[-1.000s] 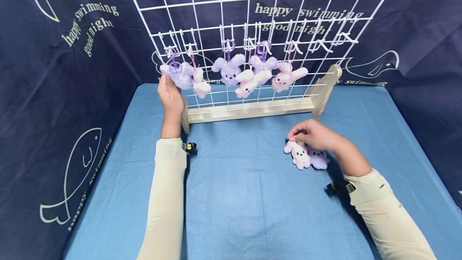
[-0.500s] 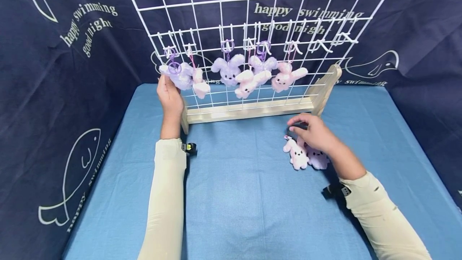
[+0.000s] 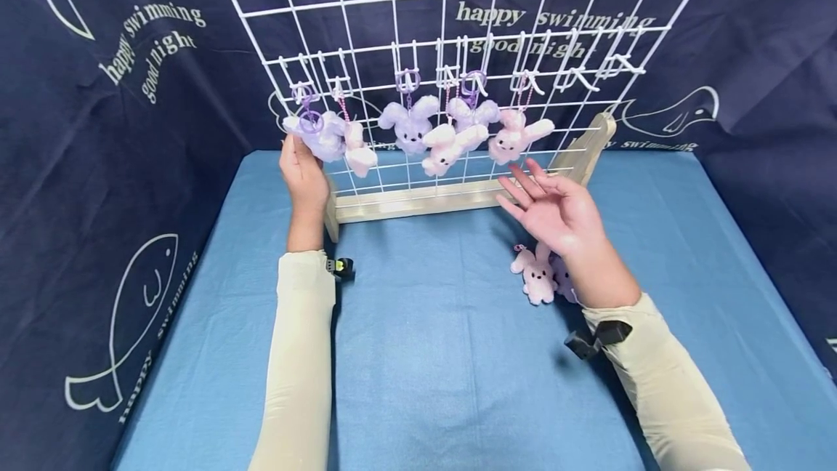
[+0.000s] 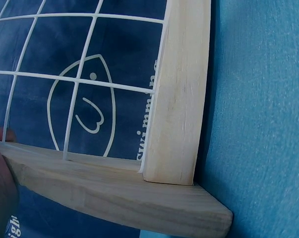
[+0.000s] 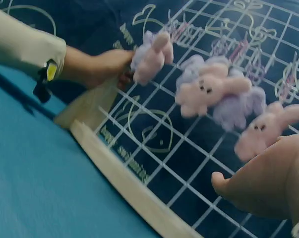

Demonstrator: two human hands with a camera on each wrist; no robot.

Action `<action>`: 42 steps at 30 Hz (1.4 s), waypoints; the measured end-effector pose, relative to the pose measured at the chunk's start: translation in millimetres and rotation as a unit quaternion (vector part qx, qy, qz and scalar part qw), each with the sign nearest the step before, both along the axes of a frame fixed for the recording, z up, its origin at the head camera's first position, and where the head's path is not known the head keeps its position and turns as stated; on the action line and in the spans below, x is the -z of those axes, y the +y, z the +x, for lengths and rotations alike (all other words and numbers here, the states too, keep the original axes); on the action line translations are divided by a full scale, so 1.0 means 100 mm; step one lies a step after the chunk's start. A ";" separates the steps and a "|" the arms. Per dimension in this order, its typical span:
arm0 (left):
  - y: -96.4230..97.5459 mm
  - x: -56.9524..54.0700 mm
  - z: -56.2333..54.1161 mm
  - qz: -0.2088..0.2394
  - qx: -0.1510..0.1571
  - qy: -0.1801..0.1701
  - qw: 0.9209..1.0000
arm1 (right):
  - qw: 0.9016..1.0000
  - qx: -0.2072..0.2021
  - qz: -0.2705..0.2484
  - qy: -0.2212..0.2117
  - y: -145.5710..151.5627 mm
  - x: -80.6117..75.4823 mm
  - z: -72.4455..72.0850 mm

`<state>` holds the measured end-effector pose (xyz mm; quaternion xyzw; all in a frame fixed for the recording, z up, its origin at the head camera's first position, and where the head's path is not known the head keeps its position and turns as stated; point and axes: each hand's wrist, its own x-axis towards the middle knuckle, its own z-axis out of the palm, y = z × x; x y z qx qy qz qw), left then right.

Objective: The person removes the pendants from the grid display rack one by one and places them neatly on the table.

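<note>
- Currently, the left hand grips the left wooden upright of the display rack, fingers curled round its edge. The leftmost purple rabbit hangs just beside its fingertips; contact between the two cannot be confirmed.
- The right hand is fully extended, palm turned up, fingers spread, holding nothing. Its fingertips lie just below the rightmost pink rabbit; whether they touch it cannot be determined.
- Six plush rabbits hang by rings or chains from hooks on the white wire grid. Between the two end units, from left to right: a narrow pink rabbit, the central purple rabbit, the forward pink rabbit and, partly behind it, the rear purple rabbit.
- Two more lie on the blue tabletop, in front of the rack: the lying pink rabbit, face up, and the lying purple rabbit, beside it and partly hidden by the right forearm.
- A wooden base rail runs along the bottom of the grid.
</note>
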<state>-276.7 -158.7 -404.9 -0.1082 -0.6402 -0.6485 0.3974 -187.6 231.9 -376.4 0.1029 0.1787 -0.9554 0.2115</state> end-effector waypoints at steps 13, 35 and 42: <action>-0.02 -0.01 0.01 0.004 -0.005 -0.006 1.000 | 0.996 0.011 0.029 0.080 -0.31 -0.22 0.02; -0.01 0.02 0.00 0.010 0.016 0.015 1.000 | 0.954 0.068 0.153 0.251 -0.43 -0.51 0.33; -0.01 0.02 0.00 0.007 0.016 0.013 1.000 | 0.945 0.076 0.171 0.269 -0.42 -0.58 0.39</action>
